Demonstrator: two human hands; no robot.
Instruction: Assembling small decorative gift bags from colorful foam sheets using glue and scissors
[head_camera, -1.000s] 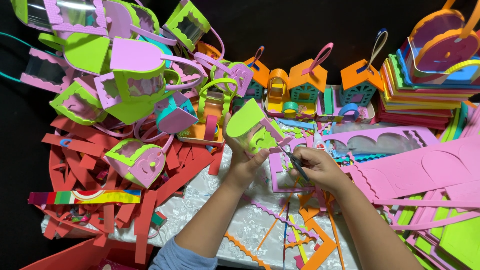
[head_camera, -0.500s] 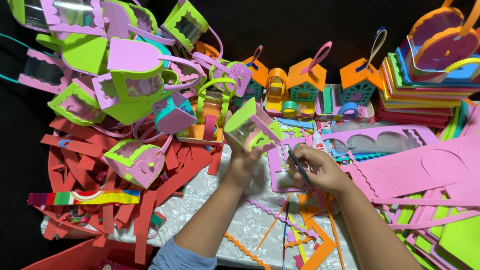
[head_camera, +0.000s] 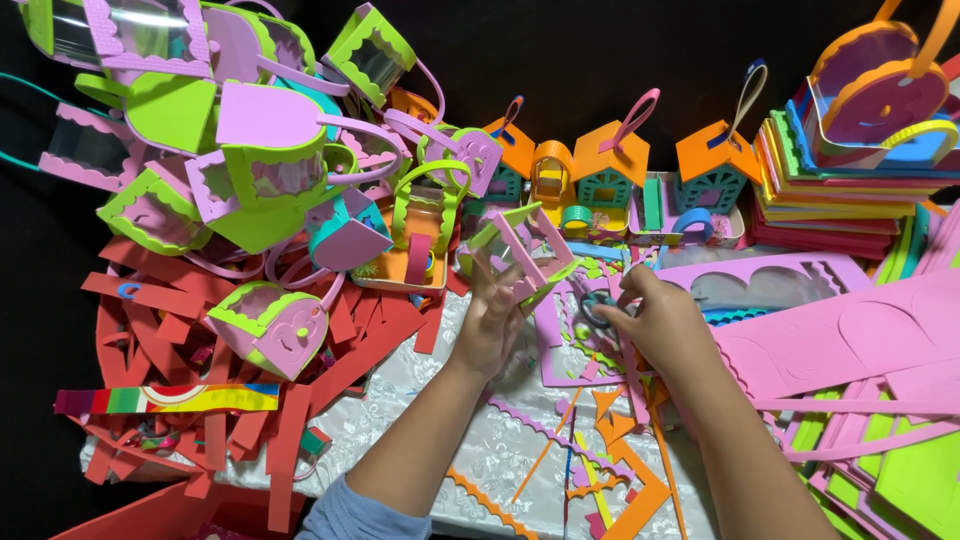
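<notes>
Watching the head feed here: the left hand (head_camera: 492, 325) has a small foam basket (head_camera: 520, 250) pinched by its lower edge, fingers closed on it, thumb side hidden from me. The basket is green with pink panels and it's tipped over, open mouth facing roughly 2 o'clock. Its long axis runs from about 8 o'clock up to 2 o'clock. It sits just past the fingertips at 1 o'clock of the grip, so most of it sticks out clear of the palm.

The right hand (head_camera: 665, 325) is curled shut around a little pair of scissors (head_camera: 598, 305). Only the dark loops and a bit of metal show at 9 o'clock of that grip, and the tips are too small for me to tell which way they point. Both hands are near each other, scissors just beside the basket's lower corner.

Surface is a white patterned cloth (head_camera: 480, 440), mostly buried. Red foam strips (head_camera: 330, 350) at 9 o'clock, a heap of finished pink and green baskets (head_camera: 250, 150) at 10 o'clock, 3 orange-roofed foam houses (head_camera: 610, 160) lined up at 12 o'clock, stacked coloured foam sheets (head_camera: 830, 200) at 2 o'clock, big pink cut sheets (head_camera: 850, 340) at 3 o'clock. Orange offcuts (head_camera: 620, 460) lie at 6 o'clock. Background past the surface is plain black.
</notes>
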